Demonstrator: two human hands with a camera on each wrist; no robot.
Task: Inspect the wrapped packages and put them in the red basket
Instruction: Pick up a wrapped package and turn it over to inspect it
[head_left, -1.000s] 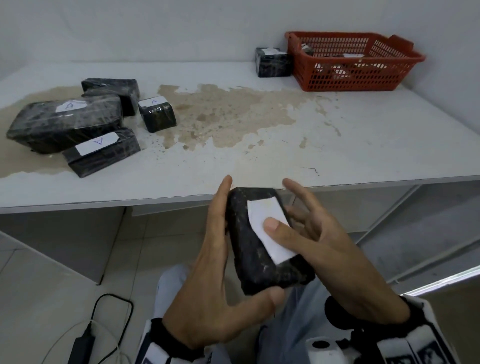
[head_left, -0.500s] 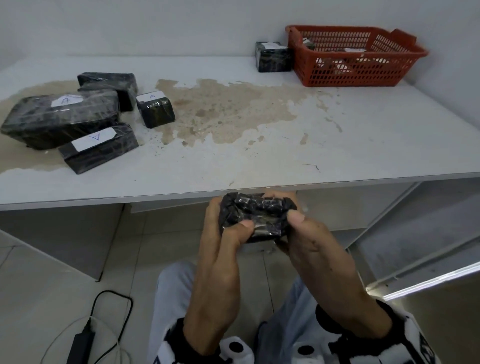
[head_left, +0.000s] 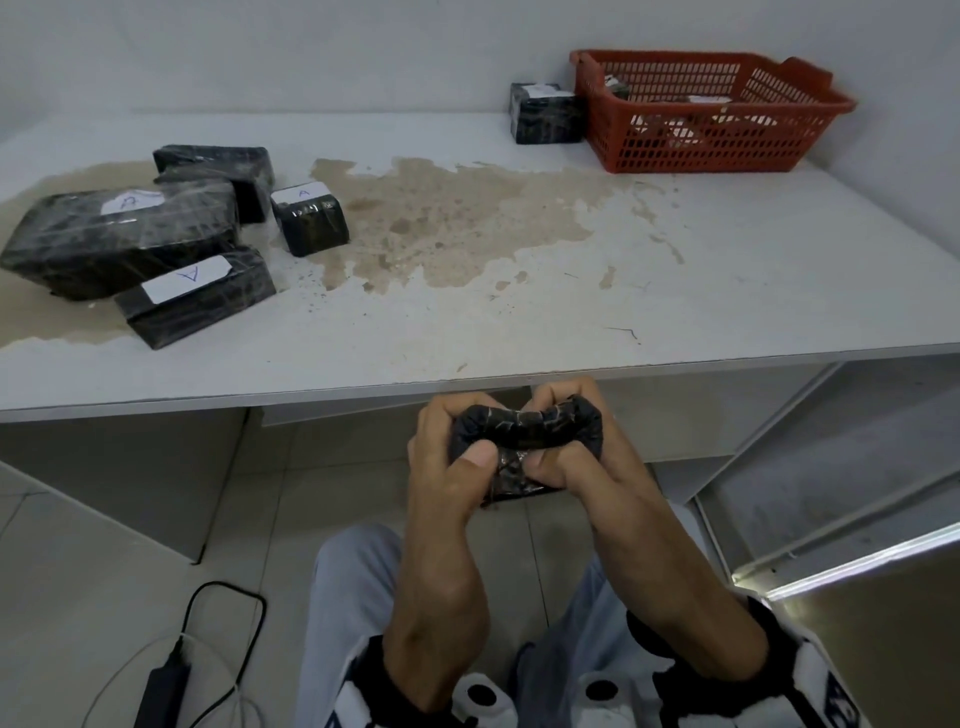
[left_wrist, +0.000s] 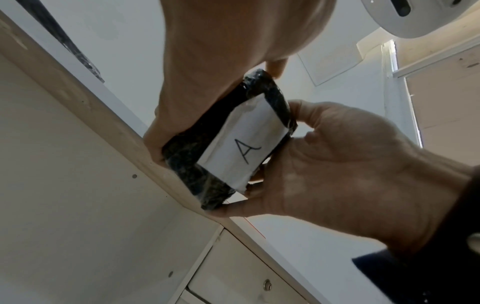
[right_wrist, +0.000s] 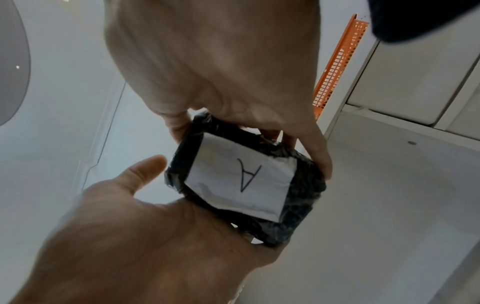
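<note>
A small black wrapped package (head_left: 524, 434) is gripped at both ends just below the table's front edge. My left hand (head_left: 457, 452) holds its left end and my right hand (head_left: 571, 457) its right end, thumbs pressing the near face. Its white label (left_wrist: 244, 148) marked "A" faces downward; it shows only in the wrist views, again as the label (right_wrist: 241, 176). The red basket (head_left: 711, 150) stands at the far right of the table (head_left: 675, 270) with packages inside. Several more black packages (head_left: 124, 234) lie at the far left.
One black package (head_left: 545, 114) stands just left of the basket. A brown stain (head_left: 441, 223) covers the table's middle. A cable and power adapter (head_left: 166, 686) lie on the floor at the left. Drawers (left_wrist: 259, 277) sit under the table.
The package lay label-up in my left palm with right fingers on the label. Both hands have turned it label-down, gripped its ends and raised it toward the table edge.
</note>
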